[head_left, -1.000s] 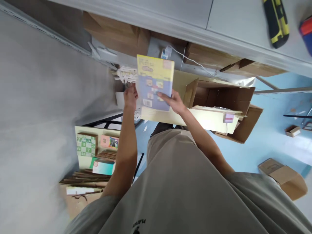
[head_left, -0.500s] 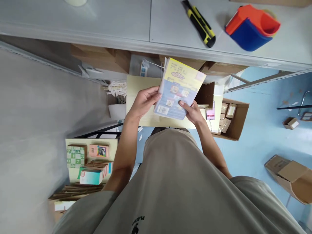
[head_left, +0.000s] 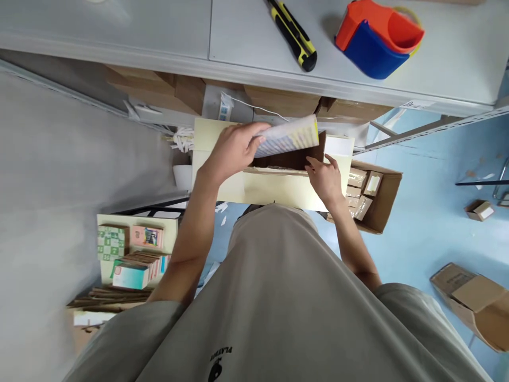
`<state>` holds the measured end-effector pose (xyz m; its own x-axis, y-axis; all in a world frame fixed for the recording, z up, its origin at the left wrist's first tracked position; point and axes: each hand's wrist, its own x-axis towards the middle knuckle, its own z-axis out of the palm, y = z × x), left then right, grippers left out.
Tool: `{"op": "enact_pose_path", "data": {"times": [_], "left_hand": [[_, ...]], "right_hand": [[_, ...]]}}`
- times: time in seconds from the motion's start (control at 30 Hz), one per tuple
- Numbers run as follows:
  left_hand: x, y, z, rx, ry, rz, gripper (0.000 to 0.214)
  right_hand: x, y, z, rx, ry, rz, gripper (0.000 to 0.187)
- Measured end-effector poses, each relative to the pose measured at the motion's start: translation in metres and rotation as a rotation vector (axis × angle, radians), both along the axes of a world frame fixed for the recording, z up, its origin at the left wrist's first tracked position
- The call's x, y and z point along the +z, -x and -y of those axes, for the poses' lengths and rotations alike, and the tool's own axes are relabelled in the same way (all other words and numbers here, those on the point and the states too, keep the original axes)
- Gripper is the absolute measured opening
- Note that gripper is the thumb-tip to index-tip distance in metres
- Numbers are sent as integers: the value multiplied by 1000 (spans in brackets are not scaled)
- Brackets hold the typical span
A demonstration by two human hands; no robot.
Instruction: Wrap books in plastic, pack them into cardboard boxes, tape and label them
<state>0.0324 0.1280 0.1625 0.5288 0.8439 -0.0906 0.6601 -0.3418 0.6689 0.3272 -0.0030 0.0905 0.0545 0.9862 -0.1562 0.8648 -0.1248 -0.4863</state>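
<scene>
My left hand is closed around one end of a thin yellow-and-blue book, which looks wrapped in clear plastic. Tilted almost edge-on, the book is over the mouth of a brown cardboard box on the pale yellow tabletop. Its lower edge dips toward the box's dark inside; how deep it reaches is hidden. My right hand grips the right end of the box, with fingers on both sides of the wall.
Above, a grey shelf bears a yellow-black box cutter and an orange-blue tape dispenser. A carton of small packages stands at right. Stacked books and boxes sit on a lower-left table. An open carton lies on the floor.
The book has gone from facing me in both hands to a tilted position over the box, in my left hand alone. My right hand has let go of it and moved to the box.
</scene>
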Motion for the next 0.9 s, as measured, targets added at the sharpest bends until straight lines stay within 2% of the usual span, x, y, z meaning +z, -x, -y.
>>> {"op": "enact_pose_path", "data": {"times": [0.07,0.17,0.3,0.47,0.6,0.7,0.77,0.9], "left_hand": [[-1,-14,6,-71,-9,-84,42],[-19,-29,8,-115,24,-162,43],[-61,-43,-6,-152,134,-255,43],[-115,-57,-30,-259,294,-297,44],[-147,-65,-37,-322,344,-354,47],[-160,-69,-34,-337,343,-380,50],[-163,-71,-30,-333,331,-410,53],[-151,-63,-15,-308,273,-423,66]], "right_hand": [[2,-2,2,23,8,9,38],[2,-5,2,34,14,-27,35],[1,-6,3,33,20,-50,27],[-2,-5,8,30,-11,-36,26],[-3,-5,12,34,-29,-29,29],[-3,-5,13,34,-22,-25,33],[-2,-5,13,38,-9,-11,36],[-1,-7,6,59,-15,22,41]]}}
